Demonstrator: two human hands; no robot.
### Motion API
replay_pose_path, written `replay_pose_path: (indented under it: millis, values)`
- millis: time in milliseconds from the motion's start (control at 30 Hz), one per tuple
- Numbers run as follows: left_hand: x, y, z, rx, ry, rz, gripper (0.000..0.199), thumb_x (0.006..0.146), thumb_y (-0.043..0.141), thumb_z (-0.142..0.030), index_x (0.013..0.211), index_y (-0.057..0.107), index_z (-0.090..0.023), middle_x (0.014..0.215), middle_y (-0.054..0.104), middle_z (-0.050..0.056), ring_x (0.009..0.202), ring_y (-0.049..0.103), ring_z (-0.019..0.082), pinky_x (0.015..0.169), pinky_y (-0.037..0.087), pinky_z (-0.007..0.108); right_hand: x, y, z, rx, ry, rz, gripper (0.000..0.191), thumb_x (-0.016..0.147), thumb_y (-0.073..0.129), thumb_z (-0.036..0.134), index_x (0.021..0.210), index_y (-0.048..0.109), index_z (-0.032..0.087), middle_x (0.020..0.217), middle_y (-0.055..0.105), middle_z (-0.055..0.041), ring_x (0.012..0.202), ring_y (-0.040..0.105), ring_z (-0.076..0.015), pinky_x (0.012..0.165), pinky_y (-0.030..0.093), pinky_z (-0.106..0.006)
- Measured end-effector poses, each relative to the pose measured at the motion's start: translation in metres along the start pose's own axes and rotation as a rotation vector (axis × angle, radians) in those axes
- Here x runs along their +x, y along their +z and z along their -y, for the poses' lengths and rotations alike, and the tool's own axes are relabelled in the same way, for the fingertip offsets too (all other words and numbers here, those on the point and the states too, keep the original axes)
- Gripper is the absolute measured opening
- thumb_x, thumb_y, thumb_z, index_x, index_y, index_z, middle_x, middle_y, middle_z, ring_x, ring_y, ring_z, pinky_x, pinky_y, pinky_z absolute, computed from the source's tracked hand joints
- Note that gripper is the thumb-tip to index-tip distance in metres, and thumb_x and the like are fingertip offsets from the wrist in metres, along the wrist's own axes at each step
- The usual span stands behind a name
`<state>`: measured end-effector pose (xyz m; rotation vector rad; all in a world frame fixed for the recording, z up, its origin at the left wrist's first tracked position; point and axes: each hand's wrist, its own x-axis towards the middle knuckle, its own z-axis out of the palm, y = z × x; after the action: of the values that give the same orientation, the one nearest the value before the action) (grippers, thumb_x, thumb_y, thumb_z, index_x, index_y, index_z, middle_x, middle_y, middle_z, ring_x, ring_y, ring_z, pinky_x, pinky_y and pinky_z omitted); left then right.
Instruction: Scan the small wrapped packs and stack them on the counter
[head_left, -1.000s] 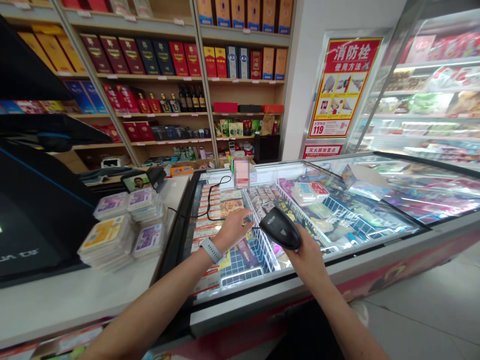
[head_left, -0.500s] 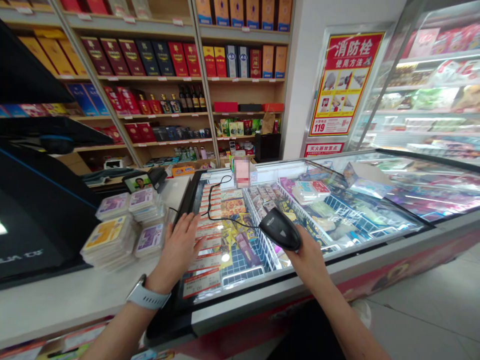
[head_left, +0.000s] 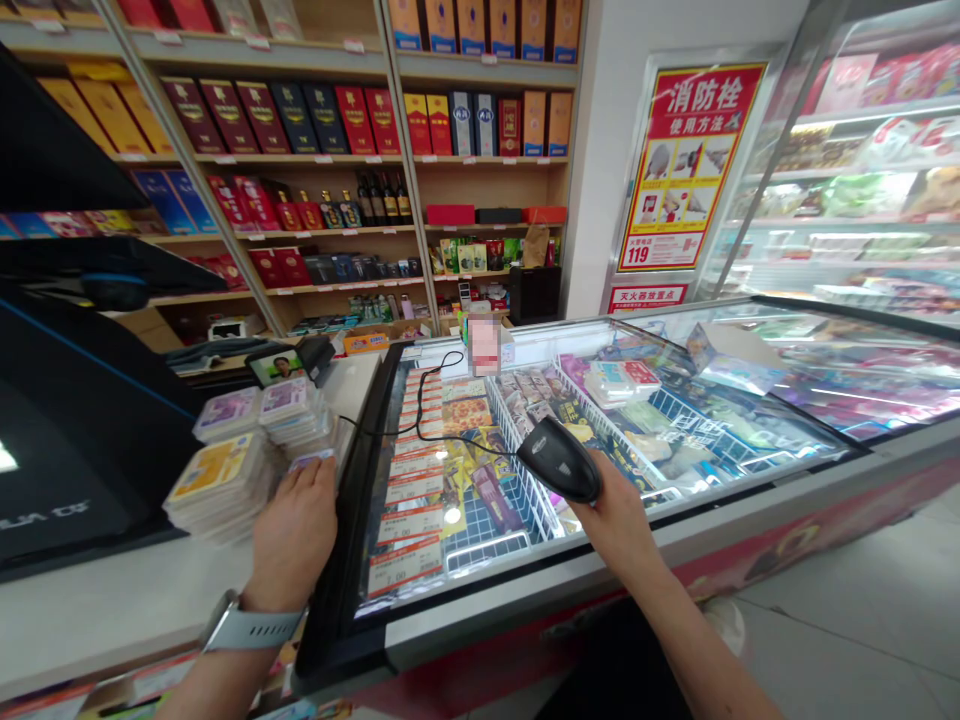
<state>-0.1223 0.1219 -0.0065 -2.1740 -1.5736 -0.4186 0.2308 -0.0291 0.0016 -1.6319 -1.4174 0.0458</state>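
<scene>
Right hand (head_left: 619, 515) is grasping a black plastic handheld scanner (head_left: 559, 460) at five o'clock; left hand (head_left: 296, 520), grip unclear, is covering flat, clear-plastic stacked packs (head_left: 313, 461) at eight o'clock, probably light, stiff, slippery, best held by opposite edges.

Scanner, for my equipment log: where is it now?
Head view, just right of centre: the scanner is in the right hand, over the freezer.

The scanner (head_left: 559, 460) is smooth plastic with a soft sheen. Clear, glossy plastic packs (head_left: 221, 480) stand near the smooth counter's (head_left: 142, 615) right edge. The glass freezer top (head_left: 469, 577) shines, paper labels (head_left: 407, 525) along its left edge.
</scene>
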Motion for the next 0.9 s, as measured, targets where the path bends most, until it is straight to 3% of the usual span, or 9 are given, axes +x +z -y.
replay_pose_path:
  millis: [167,300,500,700,900]
  values:
    - [-0.001,-0.002,0.003,-0.044,0.040,-0.033,0.048,0.083,0.033,-0.010,0.125,0.056,-0.004,0.124,0.061,0.019,0.120,0.053,0.030,0.102,0.041,0.042,0.000,-0.001,0.000,0.004,0.010,-0.004,0.028,0.079,0.054,0.019,0.107,0.054,0.020,0.099,0.065,-0.0065,0.095,0.062,-0.0246,0.082,0.048,-0.037]
    - [0.000,-0.011,0.002,-0.105,0.038,-0.088,0.048,0.083,0.032,-0.008,0.125,0.056,-0.007,0.120,0.063,0.018,0.113,0.058,0.030,0.097,0.044,0.042,-0.001,0.000,-0.003,0.003,0.003,-0.007,0.029,0.079,0.055,0.020,0.108,0.055,0.020,0.101,0.065,-0.0069,0.097,0.062,-0.0251,0.083,0.048,-0.037]
    - [0.010,-0.021,-0.015,-0.276,0.008,-0.160,0.040,0.086,0.036,-0.015,0.119,0.059,-0.014,0.110,0.066,0.014,0.103,0.060,0.030,0.092,0.046,0.043,-0.002,0.001,-0.006,0.016,0.036,0.006,0.030,0.079,0.055,0.020,0.109,0.055,0.020,0.103,0.066,-0.0073,0.099,0.062,-0.0256,0.084,0.048,-0.037]
    - [0.028,-0.008,-0.040,-0.545,0.167,-0.021,0.032,0.083,0.042,-0.016,0.109,0.060,-0.017,0.112,0.066,0.010,0.103,0.061,0.025,0.093,0.047,0.038,-0.002,-0.001,-0.004,0.018,0.030,-0.004,0.030,0.079,0.055,0.022,0.109,0.054,0.021,0.101,0.067,-0.0067,0.098,0.062,-0.0255,0.083,0.048,-0.037]
    - [0.045,-0.011,-0.066,-0.695,0.289,0.119,0.023,0.076,0.046,-0.012,0.094,0.058,-0.018,0.098,0.065,0.008,0.093,0.061,0.022,0.088,0.046,0.035,-0.003,-0.003,-0.005,0.021,0.041,-0.022,0.028,0.079,0.056,0.022,0.108,0.055,0.022,0.100,0.066,-0.0058,0.095,0.062,-0.0243,0.081,0.048,-0.036]
